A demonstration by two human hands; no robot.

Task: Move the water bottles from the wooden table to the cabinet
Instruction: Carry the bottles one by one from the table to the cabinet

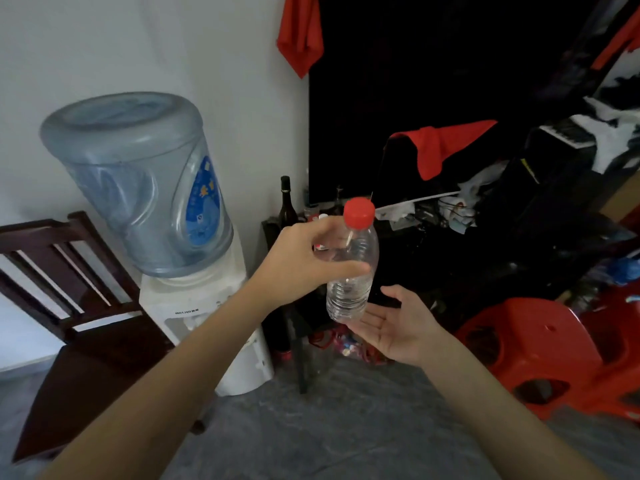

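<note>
A clear plastic water bottle (350, 289) with a red cap is held upright in mid-air at the centre of the view. My left hand (308, 258) grips its upper body, fingers curled round it and thumb across the front. Just below and to the right, my right hand (398, 327) lies palm up with relaxed fingers, its fingertips at the bottle's base. Neither the wooden table nor the cabinet can be told apart in this view.
A white water dispenser (194, 306) with a large blue jug (138, 181) stands at the left, beside a dark wooden chair (69, 289). A dark glass bottle (287, 206) stands on a cluttered black stand behind. Red plastic stools (540, 355) sit at the right.
</note>
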